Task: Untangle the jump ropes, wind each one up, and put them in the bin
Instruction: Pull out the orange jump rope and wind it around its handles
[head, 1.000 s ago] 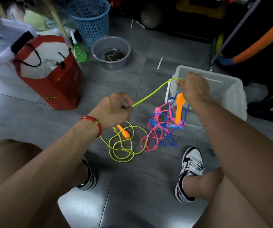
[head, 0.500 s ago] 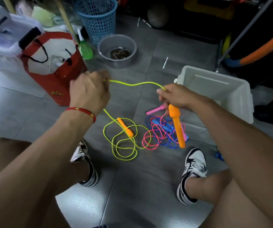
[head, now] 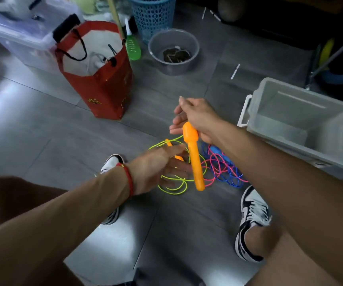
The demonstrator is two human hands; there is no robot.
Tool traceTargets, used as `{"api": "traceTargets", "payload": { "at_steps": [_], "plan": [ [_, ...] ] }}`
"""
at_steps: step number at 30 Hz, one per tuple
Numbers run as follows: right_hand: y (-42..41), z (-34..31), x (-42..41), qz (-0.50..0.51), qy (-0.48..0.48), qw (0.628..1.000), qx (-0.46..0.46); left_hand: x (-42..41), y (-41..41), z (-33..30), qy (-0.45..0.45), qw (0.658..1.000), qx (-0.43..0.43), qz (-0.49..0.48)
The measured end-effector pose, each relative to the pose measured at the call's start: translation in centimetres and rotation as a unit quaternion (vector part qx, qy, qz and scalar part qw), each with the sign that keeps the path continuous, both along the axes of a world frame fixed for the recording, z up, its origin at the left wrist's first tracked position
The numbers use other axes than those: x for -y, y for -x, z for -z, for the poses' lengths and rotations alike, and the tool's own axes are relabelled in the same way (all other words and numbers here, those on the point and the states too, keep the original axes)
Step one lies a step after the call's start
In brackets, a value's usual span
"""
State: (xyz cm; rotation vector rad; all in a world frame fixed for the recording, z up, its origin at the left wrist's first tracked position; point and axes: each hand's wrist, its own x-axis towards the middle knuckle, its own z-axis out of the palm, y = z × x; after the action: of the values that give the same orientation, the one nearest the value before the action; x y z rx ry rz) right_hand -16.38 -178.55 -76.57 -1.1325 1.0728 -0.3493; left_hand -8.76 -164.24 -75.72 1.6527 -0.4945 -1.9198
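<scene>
My right hand grips the top of an orange handle of the yellow-green jump rope, which hangs down from it. The rope's loose loops lie on the floor below, with its second orange handle partly hidden by my left hand. That hand reaches low over the loops with fingers spread and holds nothing. A tangle of pink rope and blue rope lies just to the right. The grey bin stands at the right with nothing visible inside.
A red bag stands at the left, a grey bowl and a blue mesh basket behind it. A clear storage box sits far left. My two shoes flank the ropes on the grey tiled floor.
My left hand let go of the yellow-green cord and dropped toward the loops on the floor. My right hand moved left with the orange handle.
</scene>
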Motion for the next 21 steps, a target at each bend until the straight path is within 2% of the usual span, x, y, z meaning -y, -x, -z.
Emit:
{"api": "traceTargets", "payload": {
  "at_steps": [3, 6, 8, 9, 11, 12, 13, 14, 15, 16, 18, 19, 21],
  "plan": [
    [-0.9, 1.4, 0.2, 0.004, -0.014, 1.0, -0.023, -0.2, -0.4, 0.7, 0.028, 0.999, -0.005, -0.017],
    [-2.3, 2.3, -0.1, 0.044, -0.079, 0.996, 0.009, 0.0, -0.8, 1.9, 0.032, 0.999, 0.03, -0.021],
    [-3.3, 3.0, 0.1, 0.032, -0.099, 0.994, 0.021, 0.4, -1.1, 2.5, 0.031, 0.997, 0.046, -0.05],
    [-3.5, 3.8, 0.8, 0.001, -0.087, 0.996, -0.008, 0.5, -1.4, 2.8, 0.029, 0.995, 0.055, -0.077],
    [-2.7, 6.0, 3.1, -0.086, -0.033, 0.986, -0.138, 0.8, -2.4, 3.4, -0.004, 0.984, 0.066, -0.166],
    [-1.6, 7.6, 4.6, -0.143, 0.015, 0.962, -0.233, 0.8, -3.1, 3.8, -0.023, 0.977, 0.08, -0.199],
    [-0.2, 9.5, 6.1, -0.21, 0.085, 0.913, -0.339, 0.8, -3.8, 4.4, -0.038, 0.971, 0.099, -0.216],
    [1.3, 11.5, 7.4, -0.277, 0.145, 0.844, -0.435, 0.7, -4.3, 4.8, -0.05, 0.967, 0.112, -0.225],
    [2.7, 13.6, 8.3, -0.325, 0.173, 0.786, -0.496, 0.6, -4.8, 5.2, -0.059, 0.964, 0.119, -0.231],
    [3.6, 15.7, 8.8, -0.359, 0.176, 0.747, -0.53, 0.5, -5.0, 5.4, -0.065, 0.962, 0.119, -0.238],
    [3.8, 19.6, 8.3, -0.397, 0.171, 0.717, -0.547, 0.4, -5.2, 5.8, -0.07, 0.958, 0.12, -0.249],
    [3.3, 21.1, 7.7, -0.391, 0.173, 0.725, -0.54, 0.5, -5.4, 5.9, -0.068, 0.955, 0.126, -0.259],
    [2.1, 24.2, 6.0, -0.357, 0.184, 0.775, -0.488, 1.0, -5.6, 5.8, -0.056, 0.939, 0.148, -0.305]
  ]
}}
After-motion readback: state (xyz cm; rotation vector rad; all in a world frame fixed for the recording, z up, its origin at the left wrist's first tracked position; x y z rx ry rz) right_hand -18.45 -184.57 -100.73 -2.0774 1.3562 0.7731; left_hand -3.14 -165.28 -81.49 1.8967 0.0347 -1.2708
